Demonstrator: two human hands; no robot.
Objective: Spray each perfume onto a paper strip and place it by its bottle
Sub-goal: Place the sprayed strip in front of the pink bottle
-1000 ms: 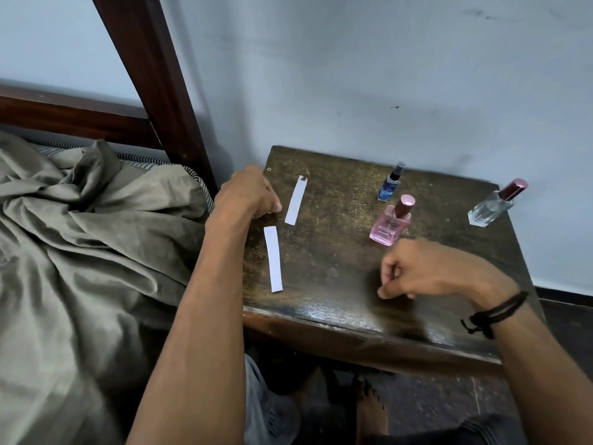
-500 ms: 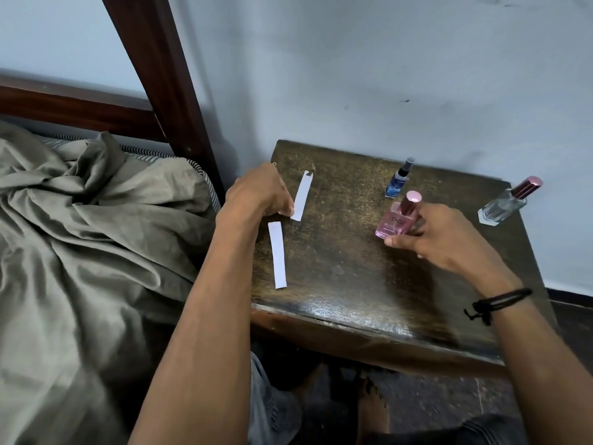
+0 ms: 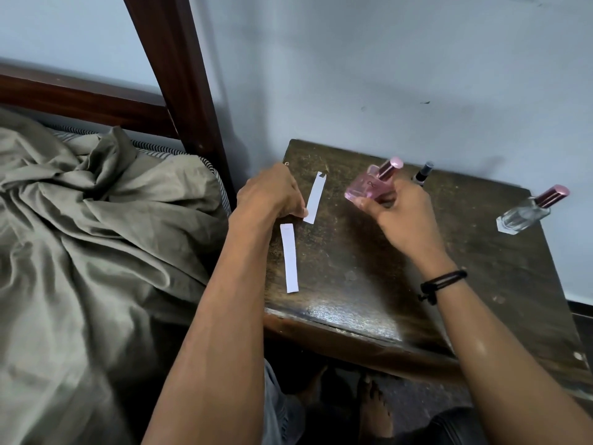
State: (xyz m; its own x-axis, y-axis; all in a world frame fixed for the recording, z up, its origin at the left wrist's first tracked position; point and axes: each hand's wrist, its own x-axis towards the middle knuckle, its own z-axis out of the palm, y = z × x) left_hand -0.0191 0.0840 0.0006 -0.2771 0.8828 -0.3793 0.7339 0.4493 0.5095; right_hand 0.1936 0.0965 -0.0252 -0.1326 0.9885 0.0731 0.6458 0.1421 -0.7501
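Observation:
My right hand [image 3: 396, 213] grips the pink perfume bottle [image 3: 367, 186] and holds it tilted above the dark wooden table [image 3: 369, 277], its pink cap on. My left hand [image 3: 272, 195] pinches the near end of a white paper strip [image 3: 315, 198] that lies on the table's left part. A second paper strip [image 3: 289, 261] lies flat nearer the front left edge. A small blue bottle with a dark cap [image 3: 423, 173] stands at the back, partly hidden behind my right hand. A clear bottle with a pink cap [image 3: 529, 210] stands at the right.
A bed with a crumpled grey-green sheet [image 3: 96, 236] and a dark wooden bedpost [image 3: 183, 78] borders the table on the left. A pale wall runs right behind the table. My bare foot [image 3: 373, 406] is on the floor under the front edge.
My right hand reached the pink bottle, gripped it and lifted it off the table toward the left. My left hand closed on the end of the far paper strip.

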